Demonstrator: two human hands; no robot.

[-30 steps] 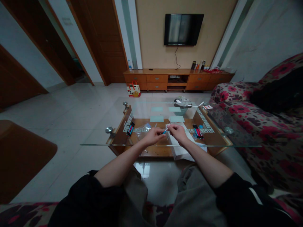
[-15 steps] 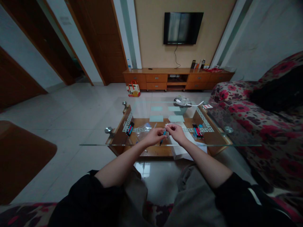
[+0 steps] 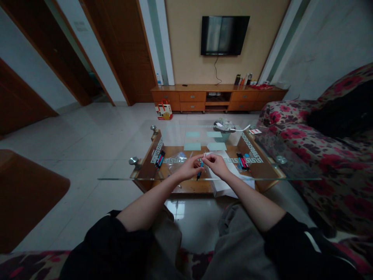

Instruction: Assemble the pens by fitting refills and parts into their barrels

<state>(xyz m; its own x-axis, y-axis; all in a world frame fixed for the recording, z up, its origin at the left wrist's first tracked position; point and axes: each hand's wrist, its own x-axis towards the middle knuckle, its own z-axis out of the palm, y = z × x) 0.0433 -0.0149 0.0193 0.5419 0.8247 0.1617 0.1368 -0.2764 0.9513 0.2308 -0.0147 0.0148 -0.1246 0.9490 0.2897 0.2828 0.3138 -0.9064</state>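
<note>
head view: both hands meet at frame centre over the glass table (image 3: 122, 178). left hand (image 3: 189, 168) pinches a blue pen (image 3: 199, 170), its long axis slanting from upper right down to lower left between the hands. right hand (image 3: 217, 165) pinches a thin white piece (image 3: 204, 155), touching the pen's top; forearms converge.

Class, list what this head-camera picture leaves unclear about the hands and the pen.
- Blue-and-black pen: upper end hidden by the left hand and its fingers.
- Thin white piece by the right hand: too small and dim to identify.
- Pen bundles: too small to count.
</note>
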